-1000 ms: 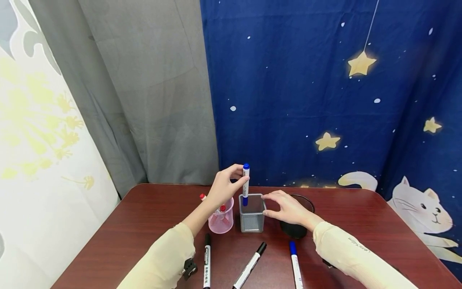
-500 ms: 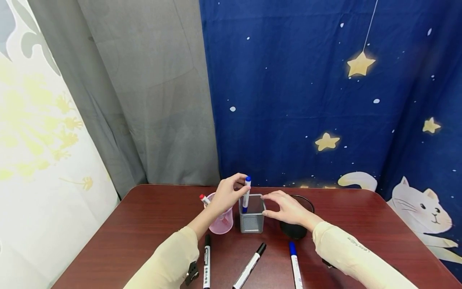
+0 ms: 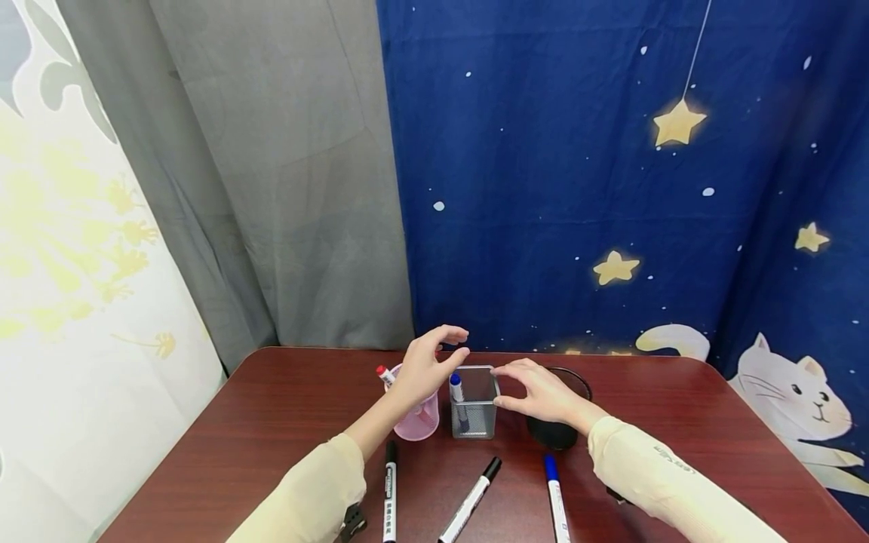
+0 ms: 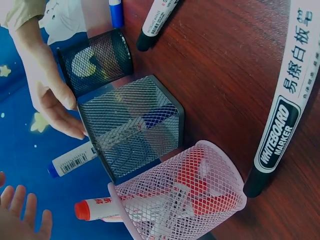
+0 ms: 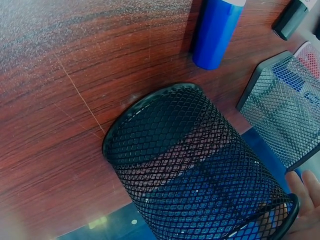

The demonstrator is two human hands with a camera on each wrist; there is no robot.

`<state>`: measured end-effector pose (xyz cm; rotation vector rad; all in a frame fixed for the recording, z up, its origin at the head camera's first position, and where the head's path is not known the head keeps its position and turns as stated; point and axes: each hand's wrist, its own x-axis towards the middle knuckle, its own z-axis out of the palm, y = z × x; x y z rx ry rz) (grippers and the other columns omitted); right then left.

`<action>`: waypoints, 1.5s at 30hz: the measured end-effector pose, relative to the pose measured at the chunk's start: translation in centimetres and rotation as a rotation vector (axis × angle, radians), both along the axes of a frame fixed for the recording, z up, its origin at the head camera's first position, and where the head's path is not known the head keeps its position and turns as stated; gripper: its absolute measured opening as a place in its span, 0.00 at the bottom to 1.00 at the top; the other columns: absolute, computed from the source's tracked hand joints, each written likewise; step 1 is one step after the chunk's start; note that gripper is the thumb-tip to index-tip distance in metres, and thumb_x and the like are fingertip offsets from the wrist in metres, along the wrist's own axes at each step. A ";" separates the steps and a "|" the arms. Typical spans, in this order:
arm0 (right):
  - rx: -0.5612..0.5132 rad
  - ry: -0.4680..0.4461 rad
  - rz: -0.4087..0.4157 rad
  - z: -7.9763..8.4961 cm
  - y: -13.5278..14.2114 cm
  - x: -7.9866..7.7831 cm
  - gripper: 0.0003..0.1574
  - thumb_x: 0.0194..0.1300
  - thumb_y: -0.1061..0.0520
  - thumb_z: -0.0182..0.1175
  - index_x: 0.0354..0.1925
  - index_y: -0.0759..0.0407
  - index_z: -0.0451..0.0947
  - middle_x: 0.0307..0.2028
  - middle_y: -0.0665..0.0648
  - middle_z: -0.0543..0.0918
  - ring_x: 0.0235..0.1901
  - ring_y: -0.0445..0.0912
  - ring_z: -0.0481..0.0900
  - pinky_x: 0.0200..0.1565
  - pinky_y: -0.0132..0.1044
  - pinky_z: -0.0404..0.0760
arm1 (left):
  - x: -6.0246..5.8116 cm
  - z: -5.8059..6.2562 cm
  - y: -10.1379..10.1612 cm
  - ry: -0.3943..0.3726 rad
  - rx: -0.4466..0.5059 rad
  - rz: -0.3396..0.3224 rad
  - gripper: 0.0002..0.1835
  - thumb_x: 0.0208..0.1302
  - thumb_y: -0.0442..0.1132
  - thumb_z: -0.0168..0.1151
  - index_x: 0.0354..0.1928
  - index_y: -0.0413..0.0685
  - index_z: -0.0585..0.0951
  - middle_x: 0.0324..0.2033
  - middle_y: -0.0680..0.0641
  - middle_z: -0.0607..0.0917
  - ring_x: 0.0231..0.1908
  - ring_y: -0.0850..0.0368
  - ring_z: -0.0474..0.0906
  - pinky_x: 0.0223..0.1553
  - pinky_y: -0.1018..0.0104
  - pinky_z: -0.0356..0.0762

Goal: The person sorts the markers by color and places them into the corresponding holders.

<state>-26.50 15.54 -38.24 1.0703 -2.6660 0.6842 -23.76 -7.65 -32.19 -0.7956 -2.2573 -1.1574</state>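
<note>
A whiteboard marker with blue ends (image 3: 457,389) leans inside the grey square mesh pen holder (image 3: 475,419); its capped end rises above the rim in the left wrist view. Just up and left of that holder, my left hand (image 3: 428,369) hovers with nothing in it, fingers and thumb apart. My right hand (image 3: 539,390) rests its fingertips and thumb at the right edge of the grey holder's rim, fingers mostly straight. Under the left forearm stands a round pink mesh pen holder (image 4: 220,175) with red markers (image 4: 97,209), partly hidden in the head view.
A round black mesh pen holder (image 5: 175,160) stands beneath my right wrist. Two black-capped markers (image 3: 390,490) and a blue-capped marker (image 3: 556,498) lie on the dark red table (image 3: 271,430) nearer me. Curtains (image 3: 543,188) hang behind the table's far edge.
My left hand has lowered the blue marker into the grey holder and let it go, its fingers now parted above. The right hand has stayed at the rim.
</note>
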 end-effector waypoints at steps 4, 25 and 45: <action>0.000 0.002 0.005 -0.1 0.1 0.0 0.34 0.58 0.37 0.58 0.55 0.56 0.73 0.51 0.54 0.76 0.55 0.49 0.68 0.53 0.49 0.68 | 0.7 -0.2 0.1 0.084 -0.005 -0.044 0.09 0.56 0.35 0.63 0.40 0.43 0.80 0.34 0.50 0.83 0.37 0.59 0.77 0.37 0.59 0.74; -0.010 0.051 0.020 -0.3 0.2 0.1 0.32 0.57 0.40 0.60 0.55 0.56 0.74 0.50 0.54 0.76 0.54 0.49 0.69 0.51 0.47 0.69 | 7.2 -3.4 4.4 0.781 -0.794 -0.355 0.07 0.58 0.47 0.59 0.38 0.59 0.81 0.33 0.63 0.79 0.38 0.67 0.71 0.46 0.73 0.65; -0.005 0.049 0.014 -0.1 0.1 0.1 0.33 0.57 0.39 0.59 0.54 0.56 0.74 0.50 0.54 0.77 0.54 0.48 0.69 0.52 0.47 0.69 | 9.4 -6.0 5.9 0.838 -1.026 -0.466 0.10 0.68 0.48 0.46 0.40 0.64 0.78 0.40 0.65 0.77 0.45 0.68 0.69 0.51 0.73 0.60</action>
